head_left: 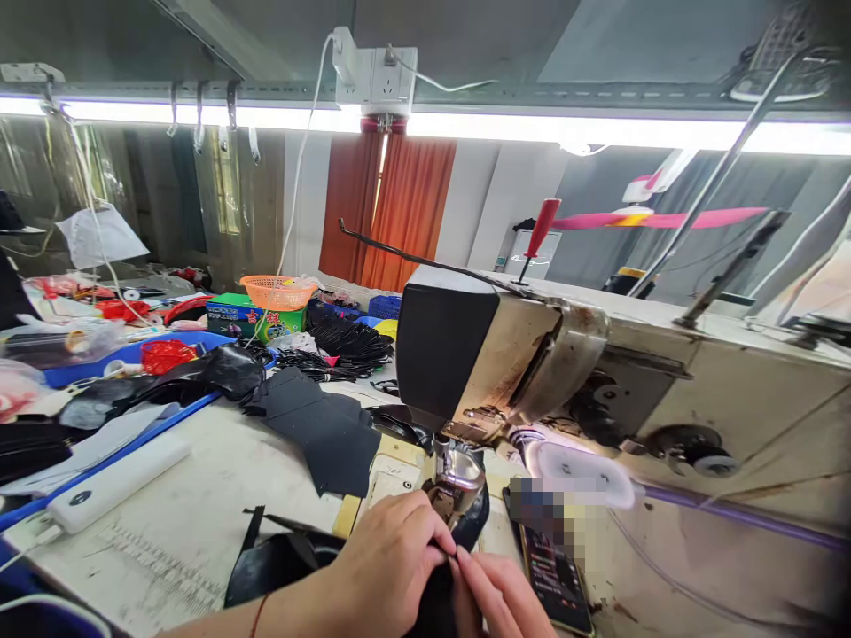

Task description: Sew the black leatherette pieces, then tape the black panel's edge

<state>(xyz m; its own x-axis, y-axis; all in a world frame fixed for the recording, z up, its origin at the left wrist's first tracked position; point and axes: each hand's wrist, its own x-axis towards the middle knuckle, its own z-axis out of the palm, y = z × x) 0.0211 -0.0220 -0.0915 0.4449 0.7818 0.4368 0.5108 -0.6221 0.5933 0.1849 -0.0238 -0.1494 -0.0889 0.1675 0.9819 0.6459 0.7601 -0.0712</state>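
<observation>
My left hand pinches a black leather-like piece between thumb and fingers. My right hand grips the same piece from the other side, its fingertips meeting the left ones. The hands are just in front of the presser foot area of a sewing machine. Part of the black material runs under the machine's foot and behind it. To the left of my left wrist lies more shiny black material with thin strips. Much of the held piece is hidden by my hands.
A phone lies right of my hands, under a lit lamp. Flat black sheets and a white power bank are on the left. A blue tray holds scraps. A red-handled screwdriver stands on the machine.
</observation>
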